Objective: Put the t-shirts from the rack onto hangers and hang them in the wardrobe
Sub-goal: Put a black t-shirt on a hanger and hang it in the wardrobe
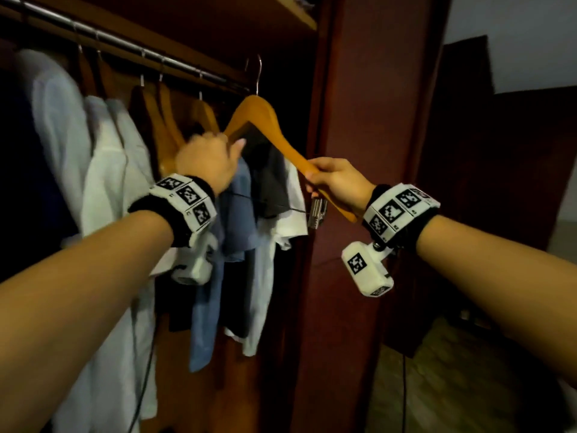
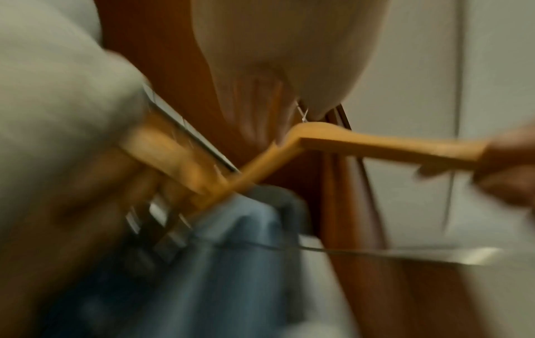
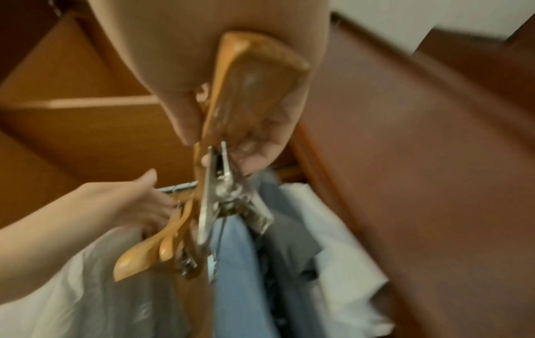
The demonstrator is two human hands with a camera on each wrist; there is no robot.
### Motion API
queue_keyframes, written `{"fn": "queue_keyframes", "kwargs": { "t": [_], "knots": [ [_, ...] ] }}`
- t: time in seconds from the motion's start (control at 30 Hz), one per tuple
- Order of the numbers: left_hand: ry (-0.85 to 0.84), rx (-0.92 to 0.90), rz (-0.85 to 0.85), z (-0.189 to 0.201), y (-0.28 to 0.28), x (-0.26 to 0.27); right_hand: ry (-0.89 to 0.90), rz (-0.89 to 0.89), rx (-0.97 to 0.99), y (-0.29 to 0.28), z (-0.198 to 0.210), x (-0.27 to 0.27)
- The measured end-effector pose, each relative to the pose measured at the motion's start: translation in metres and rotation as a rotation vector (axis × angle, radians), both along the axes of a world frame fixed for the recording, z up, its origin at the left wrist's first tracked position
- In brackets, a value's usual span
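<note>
The right hand (image 1: pixel 335 179) gripped one arm of a wooden hanger (image 1: pixel 260 120) just below the wardrobe rail (image 1: pixel 131 46). The left hand (image 1: pixel 207 160) reached among hung shirts (image 1: pixel 237 245); its grip I couldn't tell.

left hand (image 1: pixel 206 162): raised, fingers curled, grip unclear; right hand (image 1: pixel 335 179): raised, fingers pinched

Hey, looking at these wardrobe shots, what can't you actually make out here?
- Head view: whether the orange wooden hanger has its metal hook over the silver wardrobe rail; the angle hides it.
- Head view: what the left hand fingers grip; the knuckles cover them, motion blur.
- Left wrist view: the blue garment is smeared.
</note>
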State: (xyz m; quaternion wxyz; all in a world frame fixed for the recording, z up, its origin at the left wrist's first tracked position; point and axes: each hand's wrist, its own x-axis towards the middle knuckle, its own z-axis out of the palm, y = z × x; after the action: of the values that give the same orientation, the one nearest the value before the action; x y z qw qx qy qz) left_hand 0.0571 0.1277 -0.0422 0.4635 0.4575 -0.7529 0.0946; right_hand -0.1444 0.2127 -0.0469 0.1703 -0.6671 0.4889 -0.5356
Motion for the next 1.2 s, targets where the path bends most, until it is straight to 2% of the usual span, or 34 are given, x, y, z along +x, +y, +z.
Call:
{"fn": "queue_keyframes", "kwargs": {
  "t": [0.07, 0.13, 0.2, 0.27, 0.3, 0.37, 0.43, 0.63, 0.7, 0.87, 1.03, 1.2],
  "knots": [
    [0.301, 0.295, -0.461, -0.006, 0.033, -0.048, 0.017, 0.009, 0.009, 0.032, -0.002, -0.025],
    [0.536, 0.516, -0.764, -0.005, 0.069, -0.097, 0.031, 0.023, 0.024, 0.069, -0.004, -0.052],
    [0.675, 0.561, -0.909, -0.005, 0.103, -0.143, 0.057, -0.001, 0.035, 0.11, -0.01, -0.084],
    [0.737, 0.508, -0.952, -0.011, 0.136, -0.186, 0.126, -0.097, 0.032, 0.154, -0.019, -0.118],
    [0.738, 0.479, -0.957, -0.016, 0.151, -0.207, 0.217, -0.17, 0.039, 0.177, -0.025, -0.136],
    [0.71, 0.472, -0.981, -0.032, 0.185, -0.248, 0.459, -0.339, 0.127, 0.224, -0.036, -0.172],
    [0.638, 0.513, -1.047, -0.048, 0.224, -0.288, 0.598, -0.494, 0.271, 0.273, -0.049, -0.208],
    [0.357, 0.59, -1.183, -0.095, 0.336, -0.394, 0.682, -0.737, 0.627, 0.398, -0.087, -0.283],
    [0.284, 0.612, -1.237, -0.108, 0.37, -0.427, 0.609, -0.766, 0.684, 0.428, -0.096, -0.306],
    [0.025, 0.662, -1.406, -0.128, 0.435, -0.494, 0.269, -0.851, 0.576, 0.484, -0.121, -0.359],
    [-0.117, 0.716, -1.49, -0.166, 0.455, -0.558, -0.103, -0.893, 0.611, 0.525, -0.163, -0.405],
    [-0.367, 0.846, -1.472, -0.214, 0.447, -0.625, -0.067, -1.17, 0.746, 0.53, -0.214, -0.461]
  ]
}}
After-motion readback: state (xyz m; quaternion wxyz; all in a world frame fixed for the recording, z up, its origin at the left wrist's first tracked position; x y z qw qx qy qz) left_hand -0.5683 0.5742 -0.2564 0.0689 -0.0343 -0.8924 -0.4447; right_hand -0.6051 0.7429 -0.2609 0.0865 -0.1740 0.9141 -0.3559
